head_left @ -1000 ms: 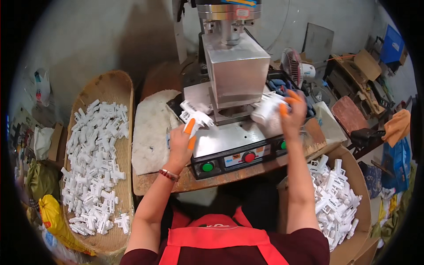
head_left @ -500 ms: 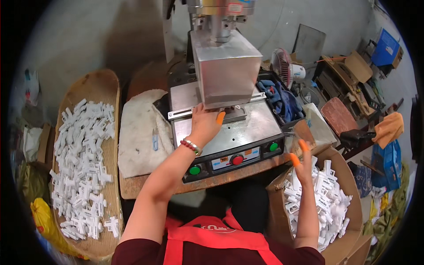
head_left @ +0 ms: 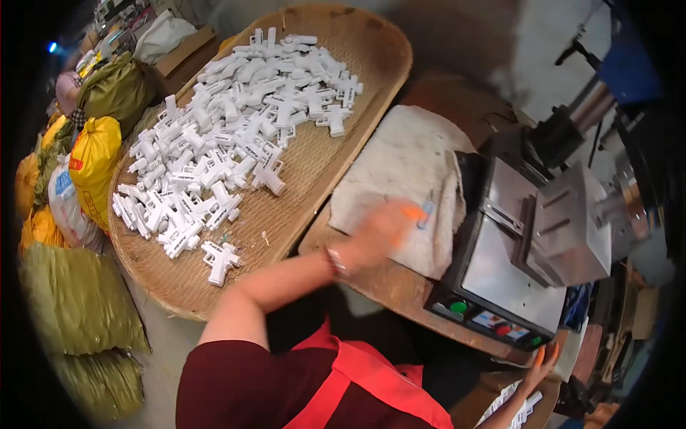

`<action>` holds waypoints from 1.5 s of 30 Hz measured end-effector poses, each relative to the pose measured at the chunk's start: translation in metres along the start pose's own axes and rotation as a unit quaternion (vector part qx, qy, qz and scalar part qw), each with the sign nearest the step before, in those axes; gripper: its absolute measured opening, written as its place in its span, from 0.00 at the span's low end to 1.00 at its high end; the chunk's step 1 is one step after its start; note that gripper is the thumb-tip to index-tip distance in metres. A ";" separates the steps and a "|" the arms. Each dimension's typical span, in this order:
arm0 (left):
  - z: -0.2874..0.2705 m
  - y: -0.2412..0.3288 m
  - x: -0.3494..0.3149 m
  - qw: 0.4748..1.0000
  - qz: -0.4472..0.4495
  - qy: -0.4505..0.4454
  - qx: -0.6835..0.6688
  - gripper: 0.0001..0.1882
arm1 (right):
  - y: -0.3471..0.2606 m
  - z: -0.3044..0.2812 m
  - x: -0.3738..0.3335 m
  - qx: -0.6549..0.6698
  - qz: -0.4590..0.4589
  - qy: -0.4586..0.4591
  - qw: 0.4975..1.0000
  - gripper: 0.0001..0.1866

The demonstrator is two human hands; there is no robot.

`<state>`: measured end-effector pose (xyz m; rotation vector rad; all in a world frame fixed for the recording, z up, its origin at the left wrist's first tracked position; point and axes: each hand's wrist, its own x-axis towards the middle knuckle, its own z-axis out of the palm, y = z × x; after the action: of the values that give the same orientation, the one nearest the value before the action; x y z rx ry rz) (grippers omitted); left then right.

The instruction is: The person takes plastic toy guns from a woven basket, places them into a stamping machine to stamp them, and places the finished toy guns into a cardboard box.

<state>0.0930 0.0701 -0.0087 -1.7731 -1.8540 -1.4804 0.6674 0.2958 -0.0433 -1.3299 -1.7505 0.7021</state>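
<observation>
My left hand (head_left: pixel 386 227), smeared by motion, is over the pale cloth (head_left: pixel 400 154), close to a small tool with blue handles (head_left: pixel 425 213) lying there. An orange cover shows on a fingertip; whether the fingers hold anything is blurred. To the left, white pistol-shaped plastic pieces (head_left: pixel 250 107) fill much of a long woven tray (head_left: pixel 307 186). One pistol-shaped piece (head_left: pixel 220 262) lies apart near the tray's close edge. My right hand (head_left: pixel 541 366), orange covers on its fingers, is open beside the press machine's front corner, above a carton of more white pieces (head_left: pixel 525 409).
The press machine (head_left: pixel 511 275) stands on the right of the wooden table (head_left: pixel 386 279), with a metal block (head_left: pixel 572 222) over its steel plate. Yellow bags (head_left: pixel 96 168) and olive sacks (head_left: pixel 82 300) crowd the floor left of the tray.
The view has swung left toward the woven tray. My left hand has left the machine's plate and moved left over the cloth. My right hand remains near the carton, fingers apart.
</observation>
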 end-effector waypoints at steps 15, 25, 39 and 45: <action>-0.142 -0.134 -0.017 0.955 -0.283 0.083 0.039 0.25 | -0.117 0.085 0.015 -0.165 -0.181 0.101 0.964 0.16; 0.075 0.107 0.034 0.990 -0.027 -0.132 -0.045 0.27 | -0.146 0.144 0.124 0.069 -0.286 -0.059 0.954 0.17; 0.206 0.149 0.131 0.988 0.097 -0.079 0.095 0.07 | -0.170 -0.103 -0.058 -0.225 -0.161 0.247 0.929 0.18; 0.200 0.145 0.122 0.988 0.084 -0.080 0.099 0.12 | -0.099 -0.048 -0.023 -0.107 -0.093 0.075 0.987 0.28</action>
<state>0.2764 0.2655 0.0544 -1.9425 -1.7985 -1.0845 0.6610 0.2426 0.0561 -1.3017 -1.8367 0.3075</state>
